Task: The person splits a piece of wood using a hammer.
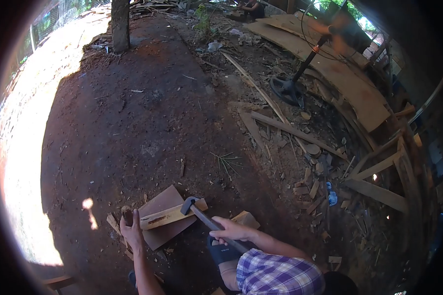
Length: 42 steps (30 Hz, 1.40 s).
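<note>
My right hand (230,230) is wrapped around the wooden handle of a hammer (205,216). The dark metal head of the hammer rests on or just over a pale wood piece (163,218), towards its right end. Under that piece lies a flat brown board (166,232), flat on the ground. At the left end of the pale piece, my left hand (131,232) is closed, thumb up, around a short brown piece of wood (127,214). Most of its fingers are hidden from view. A wood block (245,220) sits beyond my right wrist.
Offcuts and sticks (312,184) litter the ground at the right, near a wooden frame (379,189). Farther back stand a pedestal fan (300,81) and long plywood sheets (339,83). A post (120,27) rises at the back left. Another person (253,8) is at the far end.
</note>
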### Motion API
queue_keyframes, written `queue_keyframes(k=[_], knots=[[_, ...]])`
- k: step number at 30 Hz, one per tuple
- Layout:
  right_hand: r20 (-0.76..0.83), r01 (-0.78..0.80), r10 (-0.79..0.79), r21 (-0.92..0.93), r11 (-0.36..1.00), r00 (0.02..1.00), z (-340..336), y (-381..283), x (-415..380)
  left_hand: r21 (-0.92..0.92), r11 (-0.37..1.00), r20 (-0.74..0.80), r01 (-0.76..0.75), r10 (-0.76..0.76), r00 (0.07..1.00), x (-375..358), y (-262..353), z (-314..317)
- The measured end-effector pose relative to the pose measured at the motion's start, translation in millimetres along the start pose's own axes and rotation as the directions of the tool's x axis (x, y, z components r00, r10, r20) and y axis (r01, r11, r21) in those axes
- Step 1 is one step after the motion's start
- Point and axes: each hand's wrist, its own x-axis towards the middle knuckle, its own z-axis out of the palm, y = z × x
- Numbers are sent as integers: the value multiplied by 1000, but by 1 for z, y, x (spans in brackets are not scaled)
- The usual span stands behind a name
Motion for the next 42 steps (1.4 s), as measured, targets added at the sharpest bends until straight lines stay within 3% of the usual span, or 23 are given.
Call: queue_keyframes(k=[2, 5, 9, 11, 14, 16, 18, 20, 22, 24, 26, 32, 42], knots=[[103, -125, 115, 88, 988, 988, -4, -11, -10, -45, 999, 31, -19, 21, 999, -6, 31, 3], [114, -241, 233, 61, 969, 966, -3, -2, -12, -287, 945, 61, -156, 180, 982, -4, 45, 7], [118, -225, 215, 81, 971, 969, 4, 8, -11, -462, 872, 105, -162, 236, 966, -21, 71, 7], [110, -239, 226, 120, 964, 968, 7, 11, -12, -522, 814, 60, -253, 331, 942, -26, 72, 11], [126, -233, 212, 184, 955, 969, 9, 16, -11, -580, 765, -26, -281, 327, 945, -33, 79, 20], [116, -232, 214, 167, 958, 970, 9, 17, -10, -581, 771, -12, -260, 312, 950, -34, 75, 20], [104, -231, 217, 151, 961, 971, 10, 17, -11, -544, 813, 96, -208, 307, 947, -38, 79, 23], [70, -234, 225, 175, 956, 972, 12, 15, -11, -548, 805, 60, -226, 308, 950, -39, 80, 33], [48, -225, 220, 166, 960, 974, 14, 17, -10, -514, 810, 125, -281, 395, 910, -34, 63, 29], [-26, -246, 254, 173, 954, 967, 18, 20, -9, -498, 847, 200, -183, 318, 927, -34, 72, 23], [-8, -262, 267, 162, 951, 964, 18, 24, -5, -476, 851, 163, -222, 333, 929, -29, 75, 22], [47, -314, 311, 194, 929, 949, 13, 36, 3, -564, 814, 204, -138, 299, 932, -11, 67, 18], [-26, -345, 352, 146, 927, 936, 17, 36, 4, -572, 794, 206, -207, 383, 901, -11, 65, 24]])
